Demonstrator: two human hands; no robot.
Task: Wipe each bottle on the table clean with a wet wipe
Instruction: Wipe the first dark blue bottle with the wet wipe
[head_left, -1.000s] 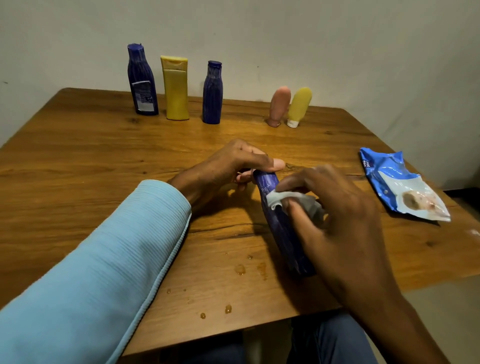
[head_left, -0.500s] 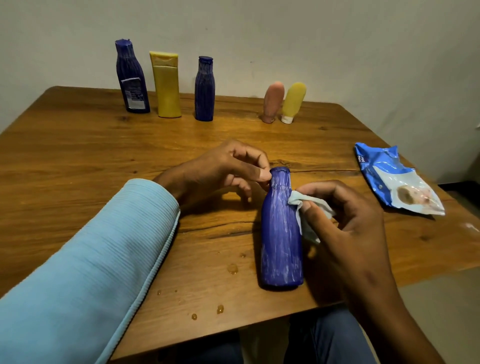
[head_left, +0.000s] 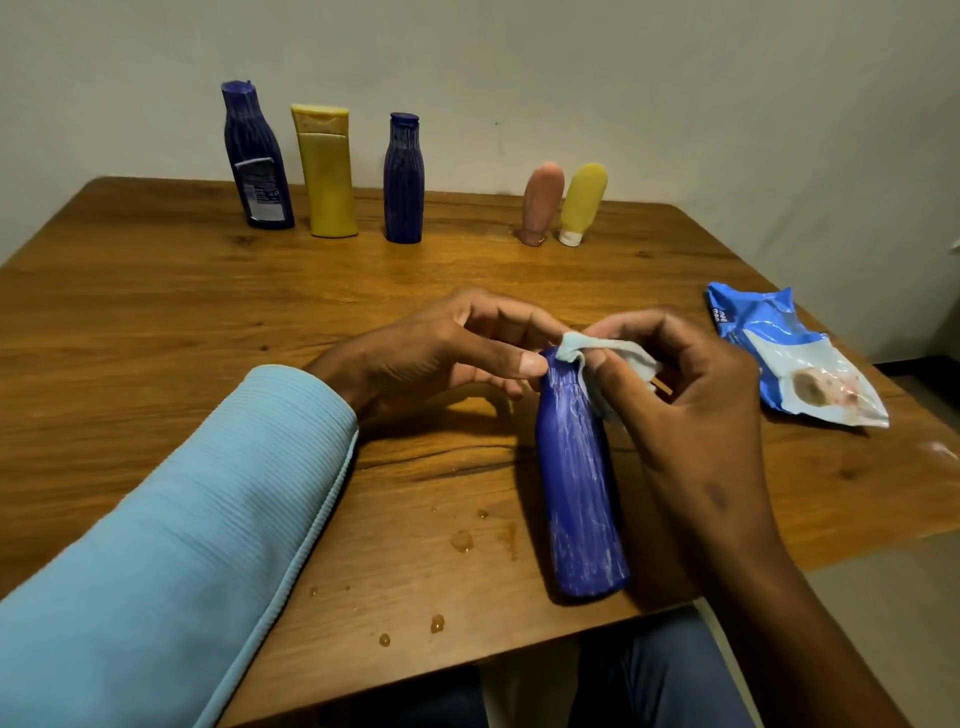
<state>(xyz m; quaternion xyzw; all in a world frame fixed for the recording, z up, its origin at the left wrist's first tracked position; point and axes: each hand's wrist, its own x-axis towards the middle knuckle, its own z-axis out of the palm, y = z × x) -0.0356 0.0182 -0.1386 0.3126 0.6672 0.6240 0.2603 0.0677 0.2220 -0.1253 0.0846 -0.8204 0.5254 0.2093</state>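
Blue bottle (head_left: 579, 483) stood upright near the table (head_left: 156, 312) front edge. Left hand (head_left: 441, 353) pinched its neck; right hand (head_left: 675, 384) held wet wipe (head_left: 605, 353) curled against the cap, contact probably there.

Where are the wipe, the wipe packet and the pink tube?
wipe (head_left: 613, 349): head view, fold above the bottle cap.
wipe packet (head_left: 769, 338): head view, blue upper part.
pink tube (head_left: 542, 202): head view, middle of body.
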